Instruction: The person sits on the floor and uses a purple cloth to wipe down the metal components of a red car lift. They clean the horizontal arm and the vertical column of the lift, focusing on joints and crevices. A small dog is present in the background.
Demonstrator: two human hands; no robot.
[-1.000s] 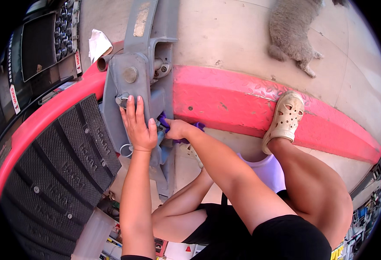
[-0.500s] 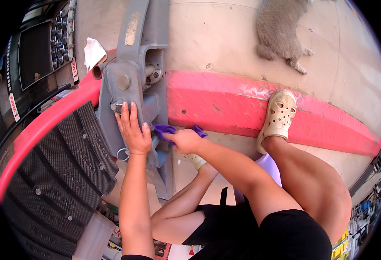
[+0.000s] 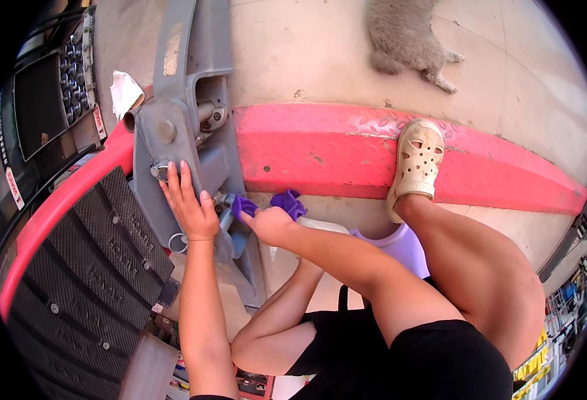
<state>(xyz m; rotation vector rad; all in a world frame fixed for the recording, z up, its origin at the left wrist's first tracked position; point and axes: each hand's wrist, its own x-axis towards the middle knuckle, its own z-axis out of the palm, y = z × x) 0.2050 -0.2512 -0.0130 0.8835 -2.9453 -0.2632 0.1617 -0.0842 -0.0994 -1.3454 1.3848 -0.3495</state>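
My left hand point(image 3: 192, 205) lies flat against the grey metal arm point(image 3: 167, 150) of a machine, fingers stretched toward a pin with a small ring point(image 3: 160, 172). In my right hand point(image 3: 271, 225) is a purple cloth point(image 3: 288, 203), bunched around the fingers. One part of the cloth is pressed at the metal fittings point(image 3: 223, 202) inside the arm's side; another part sticks out beyond my knuckles. What the fingertips touch under the cloth is partly hidden. A loose metal ring point(image 3: 177, 243) hangs at the arm's lower edge.
A red checkered-plate beam point(image 3: 320, 150) runs rightward, with my cream clog point(image 3: 419, 157) on it. A grey furry animal point(image 3: 410, 40) lies on the floor beyond. Black ribbed panels point(image 3: 100, 247) and a red tube point(image 3: 67, 207) flank the left. A lilac bucket point(image 3: 400, 248) stands by my leg.
The whole view has shifted, so things sit a little further left. My right hand has moved slightly with the cloth, which is bunched differently. My left hand stays on the metal arm.
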